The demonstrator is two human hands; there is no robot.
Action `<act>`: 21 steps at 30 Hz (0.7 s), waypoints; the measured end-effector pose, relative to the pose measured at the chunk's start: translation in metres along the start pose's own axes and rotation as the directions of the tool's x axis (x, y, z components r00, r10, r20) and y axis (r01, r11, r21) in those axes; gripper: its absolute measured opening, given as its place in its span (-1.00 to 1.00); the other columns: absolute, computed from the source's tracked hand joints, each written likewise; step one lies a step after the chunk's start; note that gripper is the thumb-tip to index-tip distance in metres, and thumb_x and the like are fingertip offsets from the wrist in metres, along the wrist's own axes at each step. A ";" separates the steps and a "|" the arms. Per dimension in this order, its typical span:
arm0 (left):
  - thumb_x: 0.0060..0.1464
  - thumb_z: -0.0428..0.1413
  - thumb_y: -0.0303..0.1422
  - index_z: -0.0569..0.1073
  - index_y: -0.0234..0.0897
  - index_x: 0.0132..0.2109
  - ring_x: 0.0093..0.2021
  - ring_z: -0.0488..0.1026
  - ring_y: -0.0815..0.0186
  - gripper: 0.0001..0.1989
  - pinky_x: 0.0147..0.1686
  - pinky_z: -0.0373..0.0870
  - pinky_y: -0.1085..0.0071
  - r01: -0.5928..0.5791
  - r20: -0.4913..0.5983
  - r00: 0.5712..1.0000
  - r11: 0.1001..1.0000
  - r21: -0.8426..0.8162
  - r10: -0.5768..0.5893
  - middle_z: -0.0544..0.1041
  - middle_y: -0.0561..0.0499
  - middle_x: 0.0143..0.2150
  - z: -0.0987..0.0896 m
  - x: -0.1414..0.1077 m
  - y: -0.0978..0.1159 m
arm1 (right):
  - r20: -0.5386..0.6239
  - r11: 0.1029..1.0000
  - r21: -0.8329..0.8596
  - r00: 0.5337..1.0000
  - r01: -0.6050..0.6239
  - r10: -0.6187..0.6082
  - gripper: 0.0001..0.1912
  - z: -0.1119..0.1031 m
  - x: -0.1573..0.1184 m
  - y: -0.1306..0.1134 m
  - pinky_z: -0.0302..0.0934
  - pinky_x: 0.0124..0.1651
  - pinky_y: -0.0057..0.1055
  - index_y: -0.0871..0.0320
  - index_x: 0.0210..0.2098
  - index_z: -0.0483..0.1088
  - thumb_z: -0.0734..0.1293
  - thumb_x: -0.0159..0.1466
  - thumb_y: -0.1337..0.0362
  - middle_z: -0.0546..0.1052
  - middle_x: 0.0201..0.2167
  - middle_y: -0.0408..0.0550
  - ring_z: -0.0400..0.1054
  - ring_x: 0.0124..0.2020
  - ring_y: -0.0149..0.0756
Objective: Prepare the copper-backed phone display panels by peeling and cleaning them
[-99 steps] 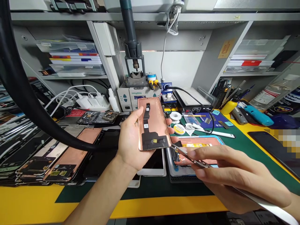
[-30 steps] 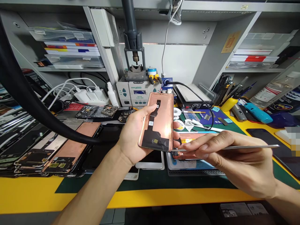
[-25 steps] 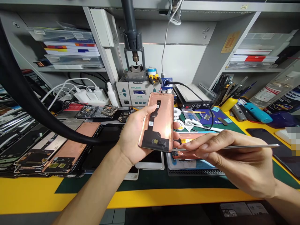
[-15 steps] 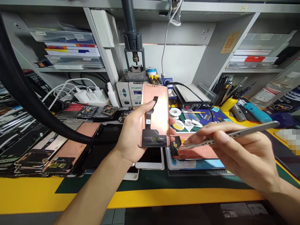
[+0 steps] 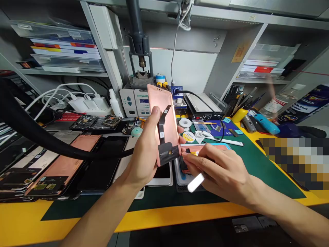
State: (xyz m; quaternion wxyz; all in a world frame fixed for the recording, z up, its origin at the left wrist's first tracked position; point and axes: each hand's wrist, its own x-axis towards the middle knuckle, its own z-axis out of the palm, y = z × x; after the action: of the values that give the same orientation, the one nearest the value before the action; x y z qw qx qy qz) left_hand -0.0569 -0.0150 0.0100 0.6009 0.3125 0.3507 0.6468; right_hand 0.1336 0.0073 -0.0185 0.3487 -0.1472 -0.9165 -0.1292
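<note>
A copper-coloured phone screen panel (image 5: 171, 128) is held up in my left hand (image 5: 145, 151), thumb on its left edge and fingers behind and around its right edge. Its back faces me, with a black flex cable (image 5: 161, 127) running down to a dark lower section. My right hand (image 5: 221, 168) is closed, its thumb and forefinger at the panel's lower right edge. Metal tweezers (image 5: 195, 182) are in that hand, the broad end sticking out below the fingers. Beneath it, another copper panel (image 5: 197, 147) lies partly hidden on a blue-edged tray.
Phone panels (image 5: 64, 161) lie in rows at the left. A thick black hose (image 5: 72, 151) arcs across the left side. Behind stand a soldering station (image 5: 133, 99) and a flat heating plate (image 5: 203, 106). Bottles and tools (image 5: 267, 123) are at the right.
The panel in my left hand has tilted and its flex cable shows straighter. My right hand has moved left to the panel's edge, and the tweezers have turned in it. The view has shifted.
</note>
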 end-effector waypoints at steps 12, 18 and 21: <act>0.16 -0.01 0.22 0.52 -0.19 -0.05 0.01 0.59 -0.04 -0.41 -0.11 0.61 0.15 0.045 -0.035 0.999 0.986 0.161 -0.039 0.58 -0.05 -0.27 0.000 -0.003 -0.011 | 0.094 0.999 -0.021 0.995 0.042 -0.040 -0.75 0.005 -0.007 0.005 0.31 -0.42 -0.35 0.42 -0.05 0.48 0.30 0.29 0.56 0.50 -0.35 0.09 0.42 -0.35 -0.24; 0.20 -0.08 0.22 0.53 -0.19 -0.09 0.00 0.57 0.01 -0.40 -0.15 0.62 0.17 0.010 -0.061 0.998 0.972 0.236 0.004 0.56 -0.05 -0.29 0.005 -0.004 -0.012 | 0.108 0.998 -0.038 0.993 0.053 -0.049 -0.77 0.007 -0.005 0.005 0.35 -0.40 -0.34 0.43 -0.07 0.48 0.28 0.31 0.55 0.51 -0.33 0.12 0.46 -0.30 -0.20; 0.20 -0.08 0.22 0.53 -0.19 -0.06 -0.02 0.57 0.00 -0.38 -0.16 0.61 0.15 0.013 -0.076 0.997 0.971 0.241 0.005 0.55 -0.05 -0.28 0.006 -0.004 -0.013 | 0.116 0.996 -0.053 0.991 0.069 -0.062 -0.80 0.008 -0.003 0.005 0.38 -0.38 -0.33 0.42 -0.11 0.48 0.26 0.32 0.54 0.50 -0.34 0.11 0.47 -0.30 -0.21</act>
State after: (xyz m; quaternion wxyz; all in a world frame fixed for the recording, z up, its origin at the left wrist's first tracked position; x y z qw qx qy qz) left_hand -0.0442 -0.0185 0.0022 0.5460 0.3576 0.4497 0.6097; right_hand 0.1332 0.0135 -0.0257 0.2870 -0.1339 -0.9353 -0.1581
